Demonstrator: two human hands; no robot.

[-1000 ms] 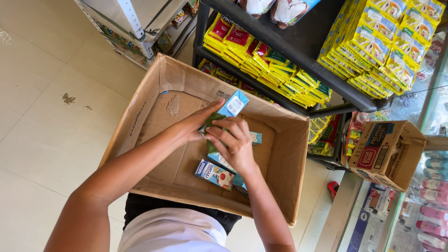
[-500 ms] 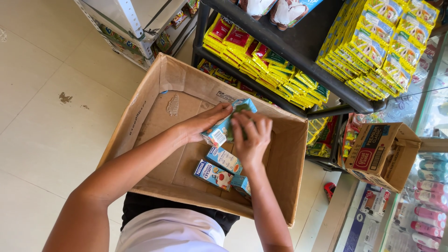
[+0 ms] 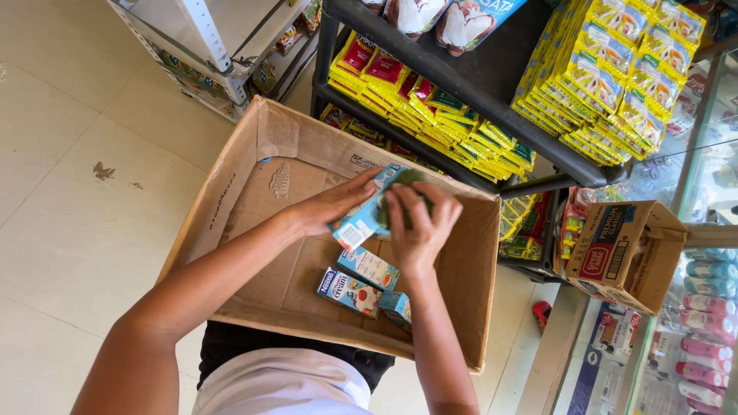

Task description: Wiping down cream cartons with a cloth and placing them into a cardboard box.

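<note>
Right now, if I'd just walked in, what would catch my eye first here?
Probably the two hands over the big open cardboard box in the middle: the left hand holds a small blue carton while the right hand presses a green cloth against it. Next, the bright yellow packets stacked on the dark shelf, upper right.

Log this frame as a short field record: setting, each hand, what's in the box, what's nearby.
setting: shop floor, tiled, seen from above
left hand: holds a small blue carton over the cardboard box
right hand: presses a green cloth against the carton's upper end
box contents: three loose cartons lying flat near the person's side
nearby: black shelf stacked with yellow packets; smaller open box to the right
</note>
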